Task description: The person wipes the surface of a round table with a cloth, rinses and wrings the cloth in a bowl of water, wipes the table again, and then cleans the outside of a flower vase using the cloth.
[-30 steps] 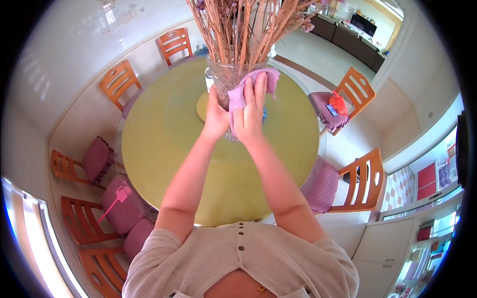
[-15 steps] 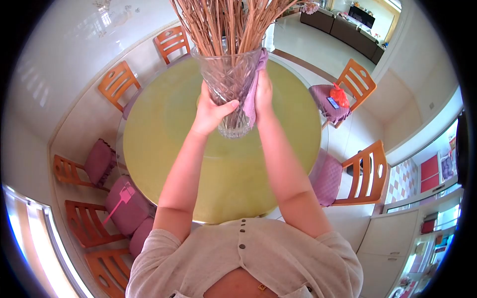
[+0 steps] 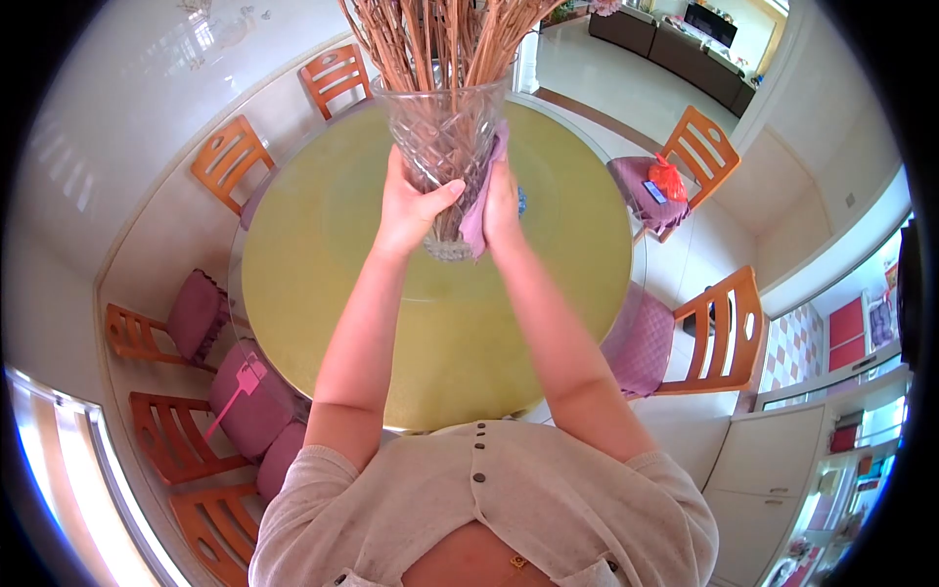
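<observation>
A clear cut-glass vase (image 3: 440, 132) full of dried stems (image 3: 445, 44) is held upright over the round table (image 3: 323, 264) with a yellow-green top. Wrapped round the vase's left side is my left hand (image 3: 409, 207), its thumb across the front of the glass. My right hand (image 3: 502, 201) presses a pink-purple cloth (image 3: 476, 217) to the vase's right side; its fingers are partly hidden behind the cloth. The vase's base shows below my hands.
Wooden chairs with purple covers surround the table. A red plastic bag (image 3: 667, 178) and a phone (image 3: 654, 192) lie on the right chair. A pink fly swatter (image 3: 238, 391) rests on a left seat. A small blue item (image 3: 521, 202) is behind my right hand.
The vase has moved slightly left and more of its front shows than a second ago. The cloth, earlier spread over the front and rim, now lies along its right side with my right hand.
</observation>
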Demonstrator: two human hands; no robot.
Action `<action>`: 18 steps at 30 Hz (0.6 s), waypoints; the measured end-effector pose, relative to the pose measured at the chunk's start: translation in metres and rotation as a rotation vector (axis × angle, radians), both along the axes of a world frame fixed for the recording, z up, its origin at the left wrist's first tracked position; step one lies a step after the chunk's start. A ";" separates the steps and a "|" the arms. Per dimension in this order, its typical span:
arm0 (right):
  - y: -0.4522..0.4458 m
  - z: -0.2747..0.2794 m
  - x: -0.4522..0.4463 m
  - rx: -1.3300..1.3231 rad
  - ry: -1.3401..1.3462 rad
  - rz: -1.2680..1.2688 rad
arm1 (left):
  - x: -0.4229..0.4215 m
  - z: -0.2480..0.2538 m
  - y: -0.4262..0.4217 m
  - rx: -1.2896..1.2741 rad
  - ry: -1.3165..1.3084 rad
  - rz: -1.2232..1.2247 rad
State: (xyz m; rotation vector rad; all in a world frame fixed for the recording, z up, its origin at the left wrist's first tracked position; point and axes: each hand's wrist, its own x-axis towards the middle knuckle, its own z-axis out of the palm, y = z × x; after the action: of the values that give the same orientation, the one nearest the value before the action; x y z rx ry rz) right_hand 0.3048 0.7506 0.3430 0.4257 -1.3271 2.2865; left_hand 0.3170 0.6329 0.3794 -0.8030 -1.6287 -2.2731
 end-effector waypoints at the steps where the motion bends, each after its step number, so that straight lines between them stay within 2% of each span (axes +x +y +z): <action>1: -0.003 -0.007 0.001 0.073 0.010 -0.102 | -0.001 0.000 -0.001 -0.003 -0.006 0.015; 3: -0.005 -0.023 0.006 0.237 0.015 -0.296 | -0.002 -0.001 -0.001 0.002 -0.004 0.018; 4: -0.007 -0.028 0.010 0.236 0.016 -0.297 | -0.002 0.000 -0.001 0.007 -0.003 0.022; 6: -0.010 -0.039 0.018 0.396 0.019 -0.457 | -0.002 0.001 -0.001 0.000 -0.002 0.027; 11: -0.020 -0.033 0.043 0.454 0.034 -0.529 | -0.002 0.002 0.000 0.002 0.008 0.032; 13: -0.024 -0.027 0.046 0.542 0.269 -0.659 | 0.000 0.003 0.000 0.031 -0.008 0.022; 18: -0.035 -0.050 0.051 0.732 0.320 -0.850 | -0.006 0.005 -0.003 0.054 -0.014 0.040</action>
State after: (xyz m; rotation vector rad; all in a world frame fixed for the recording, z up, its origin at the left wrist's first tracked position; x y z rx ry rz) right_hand 0.3558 0.7156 0.2934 0.3332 -1.7016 0.9753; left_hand 0.3105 0.6301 0.3849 -0.7369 -1.5672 -2.2891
